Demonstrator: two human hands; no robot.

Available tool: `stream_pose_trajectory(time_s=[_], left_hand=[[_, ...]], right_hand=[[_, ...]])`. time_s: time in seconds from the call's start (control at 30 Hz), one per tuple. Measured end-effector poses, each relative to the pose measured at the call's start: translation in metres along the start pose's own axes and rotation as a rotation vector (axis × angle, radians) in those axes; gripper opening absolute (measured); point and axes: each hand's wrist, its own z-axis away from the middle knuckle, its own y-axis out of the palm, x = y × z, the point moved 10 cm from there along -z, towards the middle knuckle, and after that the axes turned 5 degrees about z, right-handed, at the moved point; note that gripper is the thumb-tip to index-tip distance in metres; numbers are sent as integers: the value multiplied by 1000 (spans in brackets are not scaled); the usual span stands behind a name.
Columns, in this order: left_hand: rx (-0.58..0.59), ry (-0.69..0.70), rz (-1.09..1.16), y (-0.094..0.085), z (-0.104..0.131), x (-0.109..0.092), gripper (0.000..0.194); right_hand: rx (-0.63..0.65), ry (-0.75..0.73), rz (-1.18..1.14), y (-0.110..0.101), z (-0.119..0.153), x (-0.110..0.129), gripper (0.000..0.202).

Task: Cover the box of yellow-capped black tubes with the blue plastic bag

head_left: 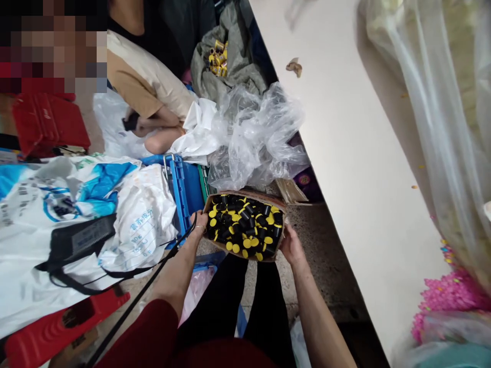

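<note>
Between my two hands is a cardboard box point(241, 193), held in front of my legs. Many small black cylinders with yellow ends point(245, 225) fill it in a loose heap. My left hand point(199, 221) grips the box's left side, with part of the fingers out of sight. On the opposite side, my right hand point(292, 246) is closed on the box's edge, and its fingertips are hidden against the cardboard. A black strap point(169, 255) runs past my left wrist.
Clear plastic bags point(253, 138) lie just beyond the box. A white table point(345, 168) runs along the right. Blue crates point(187, 179) and white bags point(134, 214) stand at the left. Another person point(153, 92) sits ahead, near a grey sack point(241, 61) with yellow-and-black pieces.
</note>
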Motion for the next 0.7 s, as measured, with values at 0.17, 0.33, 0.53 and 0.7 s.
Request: stream_pose_trajectory(time_s=[0.17, 0.33, 0.53, 0.7], left_hand=[[123, 59, -120, 20, -15, -13, 14], [279, 160, -235, 25, -19, -22, 14], [392, 180, -335, 26, -22, -23, 15], [417, 158, -353, 34, -23, -10, 17]], right_hand=[[-201, -139, 233, -14, 18, -8, 65], [-466, -47, 782, -12, 20, 7, 54], [-561, 25, 871, -12, 20, 24, 44], [-525, -20, 985, 4, 17, 30, 41]])
